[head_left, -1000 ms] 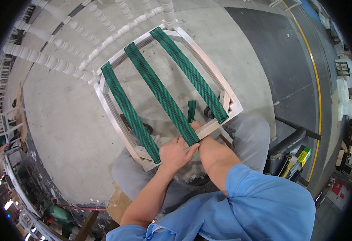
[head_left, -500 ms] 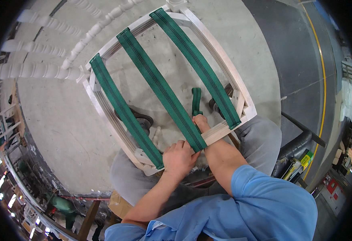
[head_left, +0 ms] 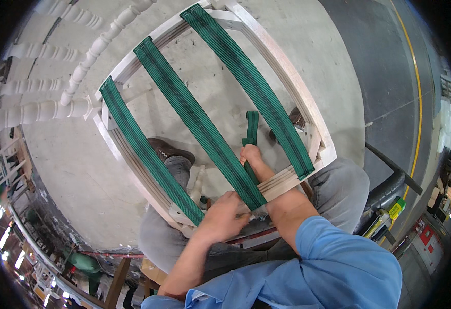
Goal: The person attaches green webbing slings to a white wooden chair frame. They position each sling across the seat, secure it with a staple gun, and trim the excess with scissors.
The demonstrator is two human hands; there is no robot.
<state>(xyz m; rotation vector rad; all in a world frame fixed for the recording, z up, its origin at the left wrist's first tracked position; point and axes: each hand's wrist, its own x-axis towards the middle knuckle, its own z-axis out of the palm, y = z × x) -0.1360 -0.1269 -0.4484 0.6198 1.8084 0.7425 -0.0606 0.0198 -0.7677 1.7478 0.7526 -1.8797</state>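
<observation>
Conceivably, the loose green webbing strip [head_left: 252, 126] slips if the right hand [head_left: 251, 153] clasping it slackens (left hand [head_left: 226, 216]: grip unclear).

Gaps between green straps [head_left: 199, 121] — open; wooden frame [head_left: 282, 183] around

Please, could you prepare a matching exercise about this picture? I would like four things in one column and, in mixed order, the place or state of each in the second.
Things:
1. The person's right hand
2. The person's left hand
3. Long yellow painted line
4. White, ridged, turned posts

Places or states:
A. On the dark grey floor, at the picture's right
B. Just left of the near end of the middle flat green woven strap
C. At the picture's upper left
D. Holding a loose green woven strap

Right pairs: 1-D, 2-B, 3-A, 4-C
</observation>
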